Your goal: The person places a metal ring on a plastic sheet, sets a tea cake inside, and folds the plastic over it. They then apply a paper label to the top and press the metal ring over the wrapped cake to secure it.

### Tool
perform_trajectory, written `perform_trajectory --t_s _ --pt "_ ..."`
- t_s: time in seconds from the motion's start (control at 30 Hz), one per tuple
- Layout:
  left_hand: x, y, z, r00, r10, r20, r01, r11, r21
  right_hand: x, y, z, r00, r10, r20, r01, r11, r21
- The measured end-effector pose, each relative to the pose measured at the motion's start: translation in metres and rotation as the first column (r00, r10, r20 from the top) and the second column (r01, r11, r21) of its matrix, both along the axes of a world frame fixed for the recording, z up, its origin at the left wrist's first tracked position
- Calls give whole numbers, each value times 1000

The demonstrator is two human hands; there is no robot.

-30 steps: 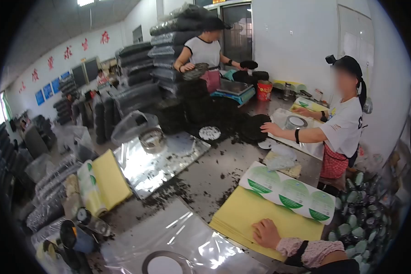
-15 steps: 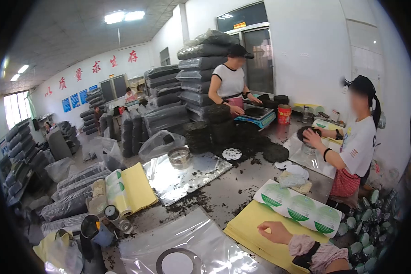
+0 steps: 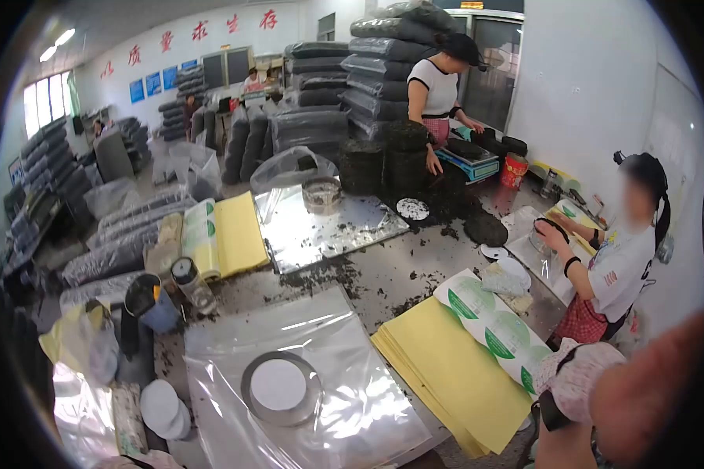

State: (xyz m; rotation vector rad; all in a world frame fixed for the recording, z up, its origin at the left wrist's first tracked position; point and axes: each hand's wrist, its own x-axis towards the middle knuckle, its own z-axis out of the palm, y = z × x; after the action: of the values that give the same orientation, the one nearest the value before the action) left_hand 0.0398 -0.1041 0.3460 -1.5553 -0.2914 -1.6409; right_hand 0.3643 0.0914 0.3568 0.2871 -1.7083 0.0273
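Close to the camera at the lower right, my right hand (image 3: 651, 379) is raised and badly blurred, so its fingers and anything in them cannot be made out. A pink patterned sleeve (image 3: 583, 369) and a black wristband (image 3: 551, 414) show beside it. Only a bit of my left sleeve (image 3: 150, 460) shows at the bottom edge; my left hand is out of view. On a clear plastic sheet (image 3: 368, 391) lies a round ring (image 3: 317, 391) around a white disc (image 3: 278, 384). Yellow sheets (image 3: 454, 383) and green-and-white printed labels (image 3: 493, 328) lie to the right.
Dark round cakes (image 3: 361, 168) are stacked at the back. One person (image 3: 438, 86) stands by a blue scale (image 3: 473, 168); another (image 3: 622, 258) works at the right with both hands on a ring. A blue cup (image 3: 158, 309), a jar (image 3: 192, 285) and white discs (image 3: 163, 406) are at the left.
My right hand has left the yellow sheets and come up near the camera at the right. The view has tilted downward. The far co-worker leans more over the table, one hand lower beside the stacks.
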Motion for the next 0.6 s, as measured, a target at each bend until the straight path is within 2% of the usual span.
perform_trajectory --t_s 0.13,0.4,0.6 --pt "5 3 -5 999 -34 10 34 999 -33 -15 7 -16 1000 26 2 -26 997 -69" --pt "4 6 -9 999 -35 28 38 992 -119 -38 13 -54 992 112 65 -82 931 -355" --pt "4 9 -9 997 -54 58 63 985 -162 -47 17 -65 986 144 87 -91 892 -443"
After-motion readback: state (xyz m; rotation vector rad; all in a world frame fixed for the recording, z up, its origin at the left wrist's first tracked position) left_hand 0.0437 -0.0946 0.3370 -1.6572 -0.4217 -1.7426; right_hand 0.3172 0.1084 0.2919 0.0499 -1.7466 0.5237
